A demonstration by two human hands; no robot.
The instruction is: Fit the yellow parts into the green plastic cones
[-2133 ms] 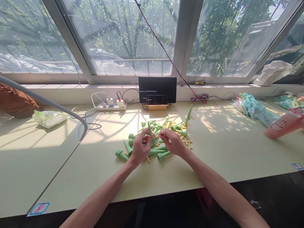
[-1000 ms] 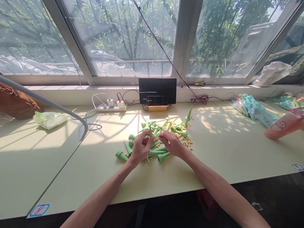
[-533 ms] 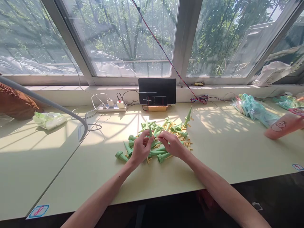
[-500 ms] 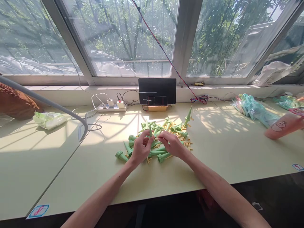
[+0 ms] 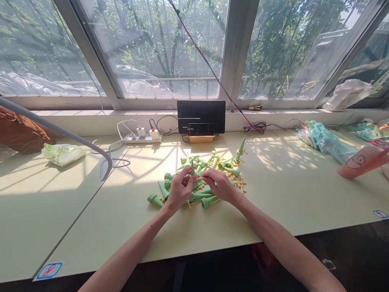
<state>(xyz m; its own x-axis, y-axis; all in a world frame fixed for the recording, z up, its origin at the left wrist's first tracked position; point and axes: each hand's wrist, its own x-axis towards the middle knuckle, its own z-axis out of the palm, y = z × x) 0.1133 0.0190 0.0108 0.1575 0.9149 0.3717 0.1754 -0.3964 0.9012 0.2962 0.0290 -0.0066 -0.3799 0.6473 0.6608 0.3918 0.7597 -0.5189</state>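
Over the near part of a pile, my left hand is closed around a green plastic spike, whose pointed tip sticks up above the fingers. Beside it, my right hand pinches a small yellow plastic valve piece against the spike's side; its far end is hidden. Around and under both hands lie several green spikes with ribbed caps and several yellow cross-shaped valve pieces. One green spike stands upright with a yellow piece in it at the pile's back right.
A black tablet and a phone on a small cardboard stand are behind the pile. A power strip with cables sits left of them. A grey lamp arm reaches in from the left. Bagged teal parts and a pink cup lie right.
Both hands stay almost in place. More of the yellow valve piece shows between the right fingertips and the green spike than half a second ago.
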